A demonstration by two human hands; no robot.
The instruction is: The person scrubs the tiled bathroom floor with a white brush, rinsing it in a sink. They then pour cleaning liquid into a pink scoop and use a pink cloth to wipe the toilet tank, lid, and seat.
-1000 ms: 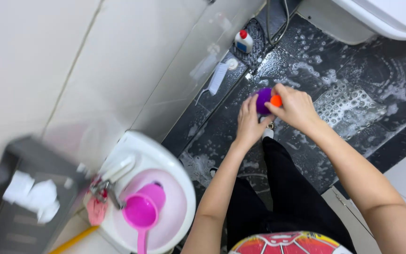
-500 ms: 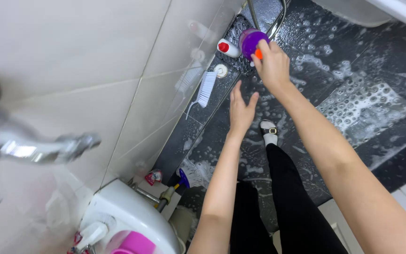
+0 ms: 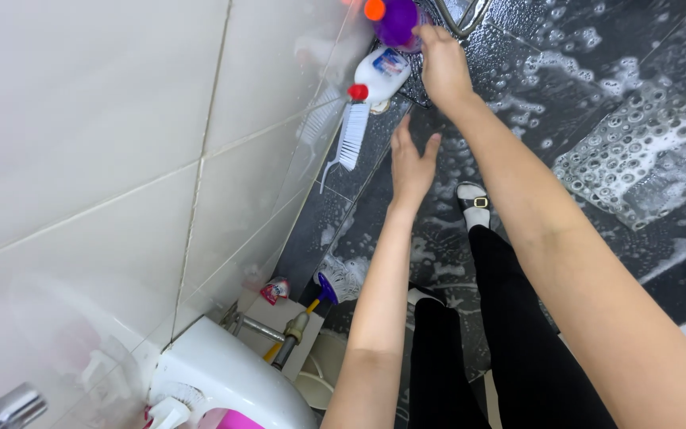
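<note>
My right hand (image 3: 443, 65) reaches to the top of the view, its fingertips on a purple bottle with an orange cap (image 3: 395, 17) next to the wall. A white bottle with a red cap (image 3: 380, 74) lies just below it, and a white scrubbing brush (image 3: 352, 137) leans on the wall under that. My left hand (image 3: 411, 164) hovers lower, fingers spread and holding nothing, to the right of the brush. Both arms stretch out over the wet dark floor (image 3: 533, 71).
Soap foam covers the dark floor, with a clear bubbled mat (image 3: 645, 151) at the right. White tiled wall (image 3: 121, 119) fills the left. A white sink (image 3: 224, 381) with pipes (image 3: 291, 334) sits at the bottom left. My foot in a white sandal (image 3: 472, 202) stands below the hands.
My right hand has carried the purple bottle further up toward the wall corner. The view has tilted, so the sink now shows lower left and the white bottle looks closer.
</note>
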